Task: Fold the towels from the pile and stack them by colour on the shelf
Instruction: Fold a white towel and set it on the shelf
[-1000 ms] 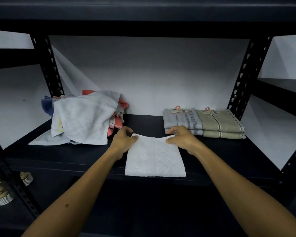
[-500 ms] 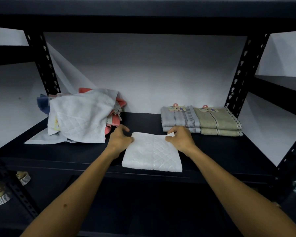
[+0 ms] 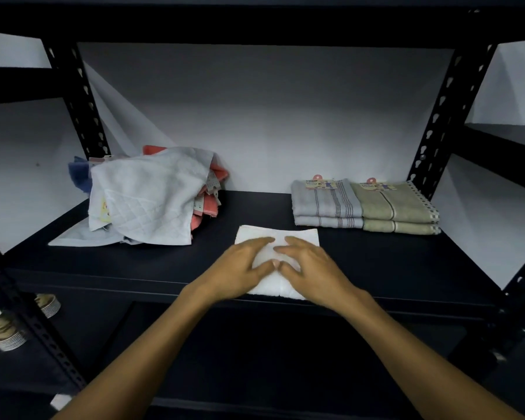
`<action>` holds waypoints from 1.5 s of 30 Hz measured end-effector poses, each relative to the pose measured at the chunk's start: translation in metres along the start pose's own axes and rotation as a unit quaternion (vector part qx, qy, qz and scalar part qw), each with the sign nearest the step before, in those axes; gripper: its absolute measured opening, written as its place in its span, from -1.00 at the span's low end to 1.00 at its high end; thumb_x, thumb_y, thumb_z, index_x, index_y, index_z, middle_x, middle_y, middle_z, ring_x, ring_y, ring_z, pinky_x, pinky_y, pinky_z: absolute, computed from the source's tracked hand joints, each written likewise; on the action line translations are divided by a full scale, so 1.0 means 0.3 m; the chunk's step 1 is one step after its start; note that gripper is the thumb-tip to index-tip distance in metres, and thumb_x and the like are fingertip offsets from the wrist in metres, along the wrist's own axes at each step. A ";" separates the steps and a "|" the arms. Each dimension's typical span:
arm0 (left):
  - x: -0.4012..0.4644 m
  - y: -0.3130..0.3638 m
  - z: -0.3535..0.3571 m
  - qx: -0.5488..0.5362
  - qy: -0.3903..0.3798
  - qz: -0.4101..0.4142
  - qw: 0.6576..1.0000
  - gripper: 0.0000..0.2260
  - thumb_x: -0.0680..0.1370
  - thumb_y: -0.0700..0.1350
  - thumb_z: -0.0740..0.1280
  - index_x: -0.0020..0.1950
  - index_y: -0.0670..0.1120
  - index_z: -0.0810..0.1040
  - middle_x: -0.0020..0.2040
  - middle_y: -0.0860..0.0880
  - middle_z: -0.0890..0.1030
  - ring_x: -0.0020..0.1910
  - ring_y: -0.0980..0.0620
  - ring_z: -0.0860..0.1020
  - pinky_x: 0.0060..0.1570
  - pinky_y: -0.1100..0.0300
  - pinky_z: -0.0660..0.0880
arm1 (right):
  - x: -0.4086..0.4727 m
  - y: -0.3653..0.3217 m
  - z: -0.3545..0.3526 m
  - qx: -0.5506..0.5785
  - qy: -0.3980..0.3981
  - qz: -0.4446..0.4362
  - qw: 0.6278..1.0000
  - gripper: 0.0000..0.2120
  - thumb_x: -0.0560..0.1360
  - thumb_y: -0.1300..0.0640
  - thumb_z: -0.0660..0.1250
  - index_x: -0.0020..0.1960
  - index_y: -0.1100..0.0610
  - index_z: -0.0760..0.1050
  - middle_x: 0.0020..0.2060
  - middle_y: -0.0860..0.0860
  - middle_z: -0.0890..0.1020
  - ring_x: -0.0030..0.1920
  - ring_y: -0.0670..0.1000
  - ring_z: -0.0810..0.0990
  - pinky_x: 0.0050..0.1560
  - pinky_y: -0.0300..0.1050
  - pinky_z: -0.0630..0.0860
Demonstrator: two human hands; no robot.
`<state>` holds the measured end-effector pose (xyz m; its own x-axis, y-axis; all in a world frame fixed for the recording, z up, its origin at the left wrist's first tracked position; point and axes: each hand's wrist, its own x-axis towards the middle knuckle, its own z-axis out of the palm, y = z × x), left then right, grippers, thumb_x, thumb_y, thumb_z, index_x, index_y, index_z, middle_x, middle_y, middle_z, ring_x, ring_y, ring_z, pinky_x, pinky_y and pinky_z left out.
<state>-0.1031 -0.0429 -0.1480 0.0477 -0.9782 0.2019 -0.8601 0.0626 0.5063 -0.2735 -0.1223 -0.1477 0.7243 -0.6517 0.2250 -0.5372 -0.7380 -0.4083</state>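
A folded white quilted towel (image 3: 297, 234) lies at the front middle of the black shelf (image 3: 376, 268). My left hand (image 3: 243, 265) and my right hand (image 3: 308, 268) rest flat on top of it, fingers spread, thumbs almost touching. To the left sits the loose pile of towels (image 3: 152, 198): a white one on top, pink and blue ones under it. At the back right stand two folded stacks, grey striped towels (image 3: 326, 203) and olive towels (image 3: 394, 207), side by side.
Black perforated uprights (image 3: 440, 116) frame the shelf bay on both sides. A white back wall closes it off. Stacks of paper cups (image 3: 8, 334) sit low on the left, outside the shelf. A dark lower shelf lies beneath my forearms.
Both hands let go of the towel's far edge corners and now lie flat on its middle. The towel looks shorter front to back than before.
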 end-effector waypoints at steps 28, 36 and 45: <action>-0.018 -0.002 -0.227 -0.343 0.088 -0.040 0.934 -0.84 0.39 -0.26 0.52 -0.06 -0.23 0.63 -0.17 -0.07 0.72 -0.18 0.00 0.69 -0.16 0.21 0.61 | -0.018 -0.081 -0.247 0.406 0.150 -0.048 0.900 -0.39 0.49 0.40 0.33 0.23 -0.30 0.43 0.08 0.08 0.60 0.07 0.10 0.64 -0.06 0.11 0.65; 0.204 0.055 -0.287 -0.248 0.188 -0.040 0.949 -0.74 0.47 -0.16 0.50 0.12 -0.01 0.56 -0.30 -0.07 0.42 -0.43 0.02 0.54 -0.43 0.20 0.53 | -0.064 0.001 -0.167 0.516 0.077 0.085 0.849 -0.66 0.52 0.40 0.33 0.20 0.09 0.55 0.16 0.14 0.60 0.03 0.05 0.68 -0.12 0.07 0.66; 0.194 0.084 -0.096 0.083 0.086 -0.058 0.991 -0.79 0.51 0.00 0.41 0.12 0.00 0.61 0.06 -0.02 0.66 0.06 -0.04 0.61 0.02 0.06 0.54 | -0.083 0.055 -0.066 0.146 0.051 0.100 0.983 -0.58 0.52 0.18 0.36 0.38 0.12 0.48 -0.39 -0.05 0.62 -0.32 -0.15 0.62 -0.23 -0.40 0.45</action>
<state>-0.1074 -0.0927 -0.0992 0.2256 -0.9277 0.2973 -0.9149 -0.0969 0.3919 -0.3090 -0.1217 -0.1424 0.5616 -0.8038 0.1965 -0.5066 -0.5217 -0.6864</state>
